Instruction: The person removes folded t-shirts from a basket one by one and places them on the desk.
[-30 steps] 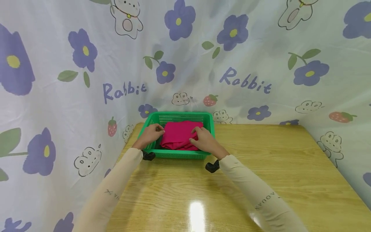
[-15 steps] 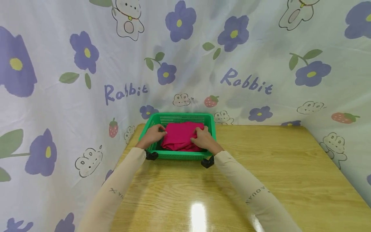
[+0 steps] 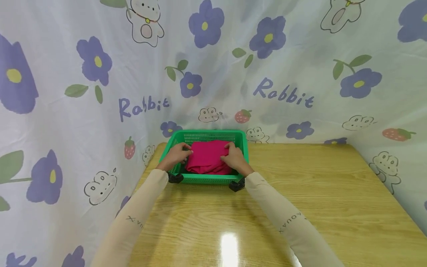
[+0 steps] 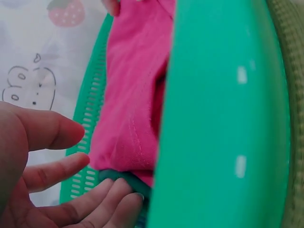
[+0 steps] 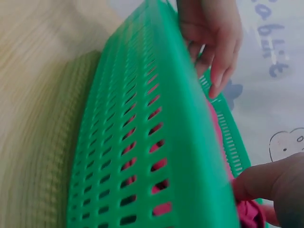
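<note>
In the head view, a folded bright pink garment (image 3: pixel 207 156) with a stitched edge lies inside a green perforated plastic basket (image 3: pixel 203 177). My left hand (image 3: pixel 175 155) is at the garment's left edge. Its thumb and index finger stand apart in the left wrist view, and its lower fingers (image 4: pixel 116 197) touch a dark green thing (image 4: pixel 118 178) under the garment. On the opposite side, my right hand (image 3: pixel 235 159) touches the garment's right edge, thumb and index finger spaced apart. The basket wall hides part of this contact in the right wrist view.
The basket stands at the back left of a wooden table (image 3: pixel 300 193), close to a white curtain (image 3: pixel 227 74) printed with flowers and rabbits. Black wrist cameras (image 3: pixel 237 184) hang near the basket's front rim.
My right hand has shifted slightly left and its fingers have moved over the garment's right edge. The left hand has moved slightly right. The garment stays in the basket.
</note>
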Demonstrator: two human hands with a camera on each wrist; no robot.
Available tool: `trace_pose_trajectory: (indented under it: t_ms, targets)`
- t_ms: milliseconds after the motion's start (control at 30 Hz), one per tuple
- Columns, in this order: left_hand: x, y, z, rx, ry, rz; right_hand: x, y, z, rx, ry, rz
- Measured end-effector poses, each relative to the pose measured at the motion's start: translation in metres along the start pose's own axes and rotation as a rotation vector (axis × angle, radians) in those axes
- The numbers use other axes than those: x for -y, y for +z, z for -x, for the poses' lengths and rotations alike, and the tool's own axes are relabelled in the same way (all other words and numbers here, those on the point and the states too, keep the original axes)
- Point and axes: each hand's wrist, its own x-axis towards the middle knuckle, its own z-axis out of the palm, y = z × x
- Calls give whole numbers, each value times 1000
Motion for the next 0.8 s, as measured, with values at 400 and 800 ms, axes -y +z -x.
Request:
trace_pose_trajectory:
  t_ms: [400,800]
  targets:
    - [2,0,-8,81,14,-50,-5,1,-5,67,11,-198]
    - [0,4,-9,55,26,-90,-10,1,-6,127,-24,-209]
